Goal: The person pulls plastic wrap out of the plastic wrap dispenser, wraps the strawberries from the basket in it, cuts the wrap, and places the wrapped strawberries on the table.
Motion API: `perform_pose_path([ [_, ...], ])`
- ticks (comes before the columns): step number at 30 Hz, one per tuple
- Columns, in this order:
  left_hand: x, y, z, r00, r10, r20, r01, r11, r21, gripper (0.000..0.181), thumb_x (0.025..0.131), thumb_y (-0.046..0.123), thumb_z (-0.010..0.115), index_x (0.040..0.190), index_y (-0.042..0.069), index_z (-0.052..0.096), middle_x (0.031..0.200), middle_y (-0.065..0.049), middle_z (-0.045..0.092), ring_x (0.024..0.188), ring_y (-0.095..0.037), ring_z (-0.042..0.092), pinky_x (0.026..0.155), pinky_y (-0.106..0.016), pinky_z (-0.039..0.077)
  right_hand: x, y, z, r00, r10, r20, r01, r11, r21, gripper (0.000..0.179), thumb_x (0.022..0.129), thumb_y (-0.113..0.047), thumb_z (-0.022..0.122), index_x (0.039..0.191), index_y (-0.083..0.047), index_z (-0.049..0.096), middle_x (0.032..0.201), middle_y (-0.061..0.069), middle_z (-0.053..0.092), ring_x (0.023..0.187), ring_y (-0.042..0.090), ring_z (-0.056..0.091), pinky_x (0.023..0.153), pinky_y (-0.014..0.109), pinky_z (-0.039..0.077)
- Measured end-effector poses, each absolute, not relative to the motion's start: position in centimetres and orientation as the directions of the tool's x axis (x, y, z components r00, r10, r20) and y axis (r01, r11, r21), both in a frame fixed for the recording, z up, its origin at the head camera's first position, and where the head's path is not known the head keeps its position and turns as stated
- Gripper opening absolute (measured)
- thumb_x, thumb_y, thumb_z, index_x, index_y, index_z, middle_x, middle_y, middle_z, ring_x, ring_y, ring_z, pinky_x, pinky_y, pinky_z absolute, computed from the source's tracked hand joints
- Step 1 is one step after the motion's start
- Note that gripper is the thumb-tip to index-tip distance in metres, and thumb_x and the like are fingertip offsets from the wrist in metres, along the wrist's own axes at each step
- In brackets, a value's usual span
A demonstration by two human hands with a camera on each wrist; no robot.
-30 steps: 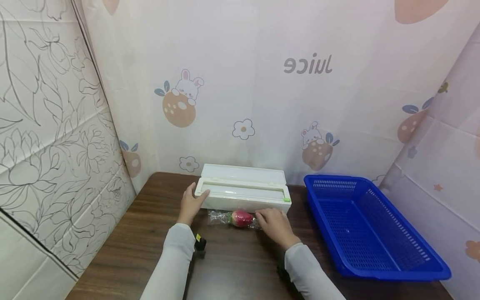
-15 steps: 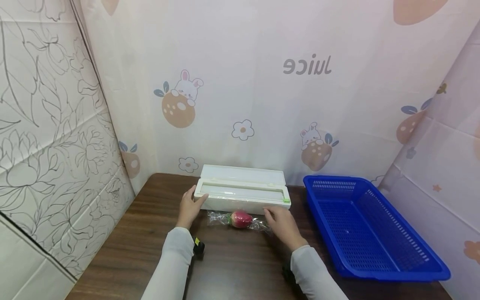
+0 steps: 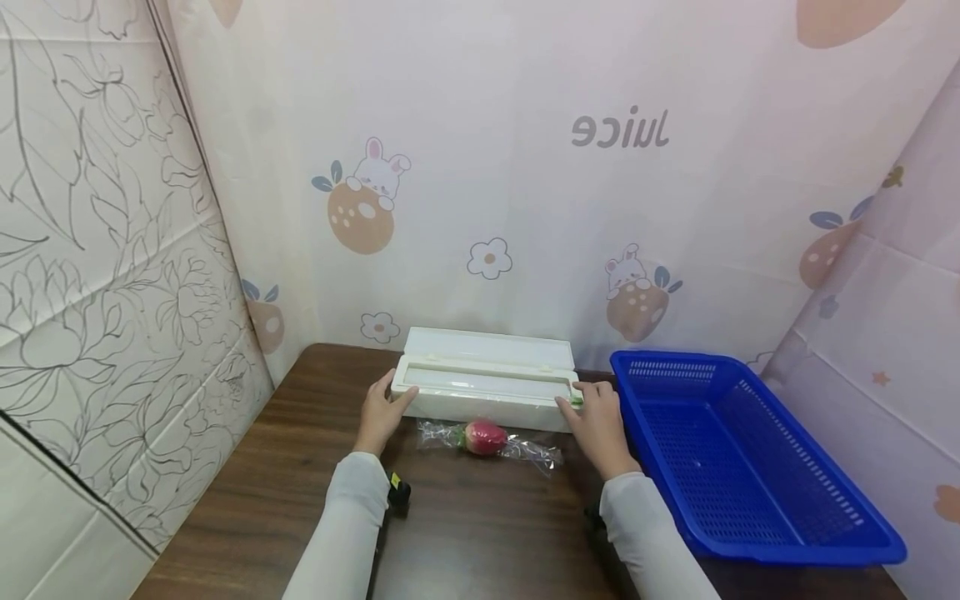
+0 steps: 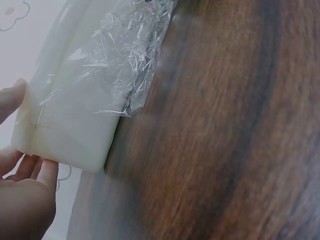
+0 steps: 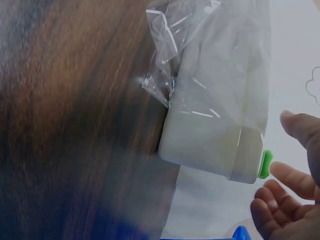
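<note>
A white cling film dispenser [image 3: 480, 408] stands at the back of the table, its lid [image 3: 487, 347] raised and a film roll [image 3: 487, 383] visible inside. My left hand [image 3: 378, 414] grips its left end, thumb at the front edge and fingers round the end, as the left wrist view shows. At the other end, my right hand [image 3: 597, 423] is close to the green slider [image 5: 266, 164], forefinger near it, other fingers loosely bent. Whether the forefinger touches it is unclear. In front lies a pinkish-red fruit [image 3: 486, 437] wrapped in clear film [image 3: 532, 451].
To the right is a blue perforated plastic basket [image 3: 750, 546]. Clear film [image 4: 135, 65] hangs over the dispenser's front in the wrist views. The brown wooden table [image 3: 480, 533] meets a printed curtain [image 3: 487, 183] behind.
My right hand has let go of the wrapped fruit's right film end and moved up and right to the dispenser's green slider. My left hand has stayed on the dispenser.
</note>
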State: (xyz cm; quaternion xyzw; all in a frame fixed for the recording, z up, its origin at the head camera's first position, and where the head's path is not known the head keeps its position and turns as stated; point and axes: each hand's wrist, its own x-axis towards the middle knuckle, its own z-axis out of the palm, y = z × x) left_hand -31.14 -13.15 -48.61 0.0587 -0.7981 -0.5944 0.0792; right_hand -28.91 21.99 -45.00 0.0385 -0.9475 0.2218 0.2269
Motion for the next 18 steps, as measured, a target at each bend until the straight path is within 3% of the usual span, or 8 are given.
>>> perform_pose_path([
  [4, -31.2, -13.1, -48.7, -0.98, -0.186, 0.066, 0.011, 0.282, 0.96, 0.074, 0.085, 0.037, 0.066, 0.143, 0.003, 0.033, 0.146, -0.021, 0.028, 0.133, -0.033, 0.025, 0.11, -0.048, 0.029, -29.4, 22.5, -45.3, -0.929, 0.032, 0.369, -0.125, 0.91, -0.395, 0.057, 0.084, -0.041, 0.066, 0.117, 0.005, 0.057, 0.109, 0.025, 0.052, 0.102, 0.038, 0.047, 0.089, 0.054, 0.042],
  [10, -31.1, -13.2, -48.7, -0.981, -0.181, 0.067, 0.016, 0.267, 0.963, 0.073, 0.085, 0.036, 0.066, 0.142, 0.004, 0.034, 0.147, -0.021, 0.028, 0.133, -0.032, 0.025, 0.11, -0.047, 0.029, -29.9, 23.2, -45.1, -0.954, 0.026, 0.298, -0.104, 0.904, -0.414, 0.052, 0.083, -0.042, 0.068, 0.106, 0.004, 0.061, 0.103, 0.022, 0.054, 0.094, 0.035, 0.051, 0.084, 0.052, 0.046],
  [18, -31.1, -13.3, -48.7, -0.983, -0.17, 0.067, 0.02, 0.264, 0.964, 0.075, 0.084, 0.038, 0.067, 0.142, 0.003, 0.034, 0.147, -0.021, 0.026, 0.133, -0.032, 0.024, 0.11, -0.046, 0.029, -30.0, 23.4, -44.8, -0.942, -0.017, 0.334, -0.168, 0.888, -0.428, 0.043, 0.079, -0.036, 0.073, 0.1, -0.001, 0.062, 0.096, 0.015, 0.056, 0.084, 0.025, 0.053, 0.076, 0.045, 0.05],
])
